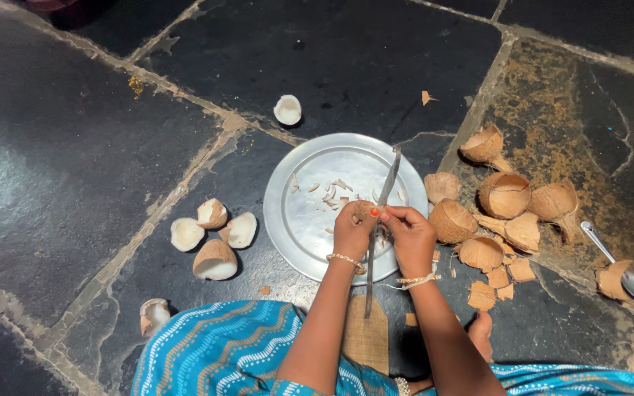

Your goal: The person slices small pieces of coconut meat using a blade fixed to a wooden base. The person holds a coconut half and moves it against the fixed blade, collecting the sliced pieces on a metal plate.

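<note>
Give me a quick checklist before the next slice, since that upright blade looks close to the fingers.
1. Coconut piece held by both the left hand and the right hand: ok.
2. Fingertips clear of the blade edge: cannot tell.
3. Steel plate under the blade to catch slices: ok.
4. Blade's wooden base steady on the floor: cannot tell.
5. Empty shells clear of the plate: ok.

Head camera, looking straight down from above the seated person's lap.

One view only: it faces the dark stone floor (75, 169) from close overhead, both forearms entering from the bottom edge, the round metal plate (310, 235) near centre, and the floor running out to every edge of the frame.
</note>
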